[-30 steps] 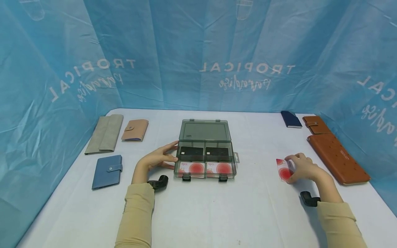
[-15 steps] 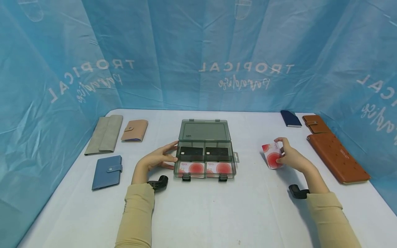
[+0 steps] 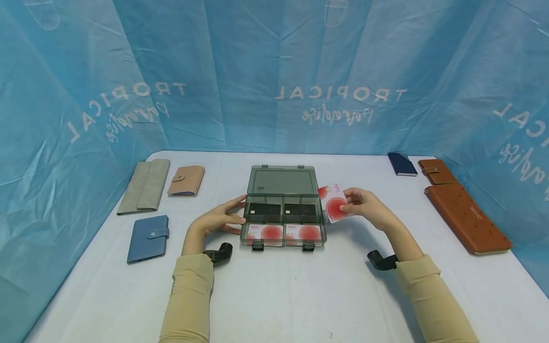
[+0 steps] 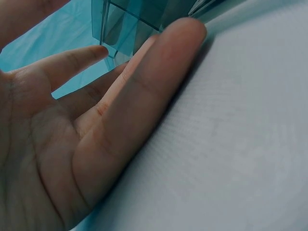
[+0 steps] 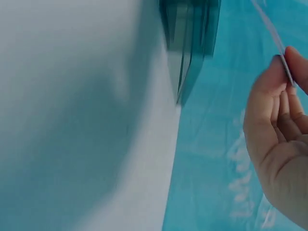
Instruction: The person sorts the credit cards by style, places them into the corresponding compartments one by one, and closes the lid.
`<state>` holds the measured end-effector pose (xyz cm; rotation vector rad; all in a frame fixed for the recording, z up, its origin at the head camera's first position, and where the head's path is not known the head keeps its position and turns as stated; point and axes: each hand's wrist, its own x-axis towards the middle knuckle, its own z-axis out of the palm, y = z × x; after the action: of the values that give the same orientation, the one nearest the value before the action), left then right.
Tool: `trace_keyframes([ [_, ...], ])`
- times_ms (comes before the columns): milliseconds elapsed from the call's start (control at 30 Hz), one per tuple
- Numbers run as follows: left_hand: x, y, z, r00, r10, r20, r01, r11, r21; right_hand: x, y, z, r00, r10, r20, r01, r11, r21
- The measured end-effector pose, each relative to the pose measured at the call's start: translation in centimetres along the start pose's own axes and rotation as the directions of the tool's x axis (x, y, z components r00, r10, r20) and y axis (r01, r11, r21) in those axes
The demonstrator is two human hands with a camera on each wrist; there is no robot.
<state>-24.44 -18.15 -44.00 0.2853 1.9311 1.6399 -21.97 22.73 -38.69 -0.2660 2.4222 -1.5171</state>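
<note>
Blue plastic sheeting with the printed word "TROPICAL" stands behind and beside a white table point(image 3: 283, 295). In the middle of it lies a smoky transparent box point(image 3: 283, 212) with its lid point(image 3: 283, 180) folded back flat. The box has 4 compartments: the 2 far ones each hold a dark card point(image 3: 264, 209), and the 2 near ones each hold a white card with a red circle point(image 3: 266, 232).

The left hand point(image 3: 218, 220) is at the left wall of the box with its fingers straight and relaxed; it grips nothing, and the fingertips look to be touching the wall, as the left wrist view also suggests. The right hand point(image 3: 364, 207) pinches a white card with red circles point(image 3: 335, 206) between thumb and fingers. This card is lifted above the table, tilted, just beside the right edge of the box and not yet inside it.

My judgement is that the sorting of cards into the box is already far along, because all 4 compartments have at least 1 card, and what is left is to put down the card in hand. Which compartment it belongs to, I cannot tell.

Around the table lie several closed wallets: a grey wallet point(image 3: 145, 185), a tan wallet point(image 3: 187, 180) and a blue wallet point(image 3: 148, 237) on the left, a navy wallet point(image 3: 402, 165), a small brown wallet point(image 3: 436, 172) and a long brown wallet point(image 3: 467, 219) on the right.
</note>
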Motion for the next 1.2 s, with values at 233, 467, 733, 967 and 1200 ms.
trace_keyframes([
  [233,0.0,0.0,0.0,1.0,0.0,0.006,0.0,1.0,0.003,0.9,-1.6,3.8,0.988,-0.149,0.03,0.151,0.981,-0.122],
  [467,0.0,0.1,0.0,1.0,0.004,0.017,-0.004,1.0,0.002,1.1,-1.8,7.0,0.953,-0.253,0.169,0.302,0.849,-0.433],
  [733,0.0,0.0,-0.1,1.0,0.009,0.019,-0.009,1.0,-0.013,1.1,-1.5,7.9,0.888,-0.41,0.21,0.445,0.647,-0.62],
  [967,-0.1,0.1,-0.1,1.0,0.011,0.025,-0.011,1.0,-0.006,1.7,-1.7,6.6,0.894,-0.378,0.242,0.446,0.69,-0.571],
  [1200,-0.2,0.0,-0.1,1.0,0.014,0.013,-0.014,1.0,-0.005,7.3,-1.5,3.7,0.999,-0.048,-0.011,0.045,0.985,-0.164],
])
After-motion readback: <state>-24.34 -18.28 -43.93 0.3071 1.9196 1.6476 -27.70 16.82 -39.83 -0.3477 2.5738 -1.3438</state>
